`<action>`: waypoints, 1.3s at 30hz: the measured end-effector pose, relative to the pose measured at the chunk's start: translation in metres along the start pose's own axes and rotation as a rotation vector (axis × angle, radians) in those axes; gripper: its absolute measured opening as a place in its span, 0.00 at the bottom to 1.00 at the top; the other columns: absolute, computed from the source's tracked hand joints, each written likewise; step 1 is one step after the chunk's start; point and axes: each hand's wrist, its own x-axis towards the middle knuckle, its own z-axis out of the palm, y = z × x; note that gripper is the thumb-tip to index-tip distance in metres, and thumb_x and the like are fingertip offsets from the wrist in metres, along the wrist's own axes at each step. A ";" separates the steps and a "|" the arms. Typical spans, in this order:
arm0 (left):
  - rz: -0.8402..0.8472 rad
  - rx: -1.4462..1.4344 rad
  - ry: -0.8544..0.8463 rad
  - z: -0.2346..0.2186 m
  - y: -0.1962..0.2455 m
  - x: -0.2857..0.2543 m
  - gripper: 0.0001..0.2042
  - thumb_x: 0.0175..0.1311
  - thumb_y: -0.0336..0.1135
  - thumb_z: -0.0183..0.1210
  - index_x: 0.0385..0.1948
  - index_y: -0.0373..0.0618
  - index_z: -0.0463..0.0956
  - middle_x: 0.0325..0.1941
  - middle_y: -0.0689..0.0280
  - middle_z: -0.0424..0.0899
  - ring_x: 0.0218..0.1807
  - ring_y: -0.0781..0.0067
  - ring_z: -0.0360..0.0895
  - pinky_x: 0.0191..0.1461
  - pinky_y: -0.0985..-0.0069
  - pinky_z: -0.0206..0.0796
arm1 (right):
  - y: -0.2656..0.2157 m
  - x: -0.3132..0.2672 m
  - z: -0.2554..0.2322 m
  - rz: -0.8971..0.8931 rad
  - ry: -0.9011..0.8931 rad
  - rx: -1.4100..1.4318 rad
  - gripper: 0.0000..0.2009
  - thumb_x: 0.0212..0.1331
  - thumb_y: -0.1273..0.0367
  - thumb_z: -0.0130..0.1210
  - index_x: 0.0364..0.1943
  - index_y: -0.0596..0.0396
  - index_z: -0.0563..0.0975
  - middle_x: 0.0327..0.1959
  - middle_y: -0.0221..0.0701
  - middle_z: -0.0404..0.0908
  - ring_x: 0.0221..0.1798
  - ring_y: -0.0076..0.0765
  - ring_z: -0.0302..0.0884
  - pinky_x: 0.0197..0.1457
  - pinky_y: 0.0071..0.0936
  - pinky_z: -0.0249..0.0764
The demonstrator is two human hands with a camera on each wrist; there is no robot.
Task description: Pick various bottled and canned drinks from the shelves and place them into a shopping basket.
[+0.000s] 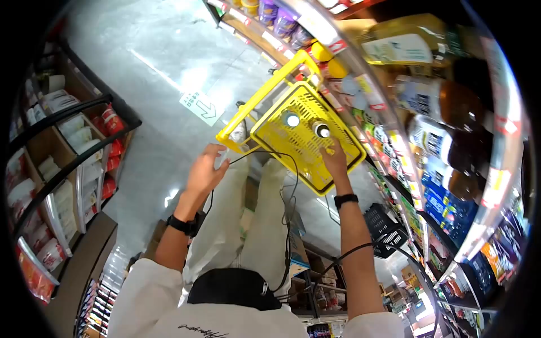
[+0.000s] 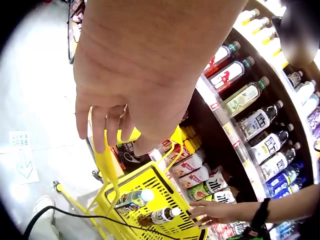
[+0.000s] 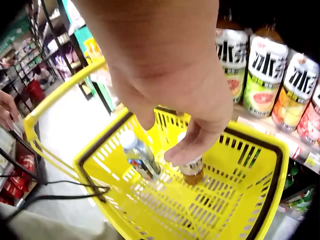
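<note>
A yellow shopping basket [image 3: 280, 170] sits on a yellow cart, with two bottles standing inside it. One is a clear bottle [image 3: 142, 161] with a white cap. The other, a brown drink bottle [image 3: 193, 176] with a pale label, is beside it. My right hand [image 1: 336, 163] reaches over the basket's rim, its fingers loosely extended; in the left wrist view they are a short way from the brown bottle's cap. My left hand [image 1: 204, 173] hovers near the cart's yellow handle [image 2: 106, 164], fingers relaxed and holding nothing.
Shelves of bottled drinks [image 3: 267, 70] run close along the right side. To the left, racks hold red packages [image 1: 112, 121]. A black basket [image 1: 383, 222] is on the floor behind at right. A black cable [image 1: 296, 169] hangs between my arms. A floor sign [image 1: 198, 107] has an arrow.
</note>
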 end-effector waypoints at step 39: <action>1.077 -0.529 0.059 -0.027 0.342 0.016 0.29 0.56 0.29 0.70 0.61 0.36 0.71 0.67 0.44 0.76 0.73 0.40 0.69 0.75 0.51 0.61 | -0.144 -0.248 -0.181 -0.186 0.340 0.313 0.23 0.59 0.68 0.70 0.58 0.57 0.77 0.31 0.31 0.86 0.30 0.27 0.83 0.37 0.28 0.79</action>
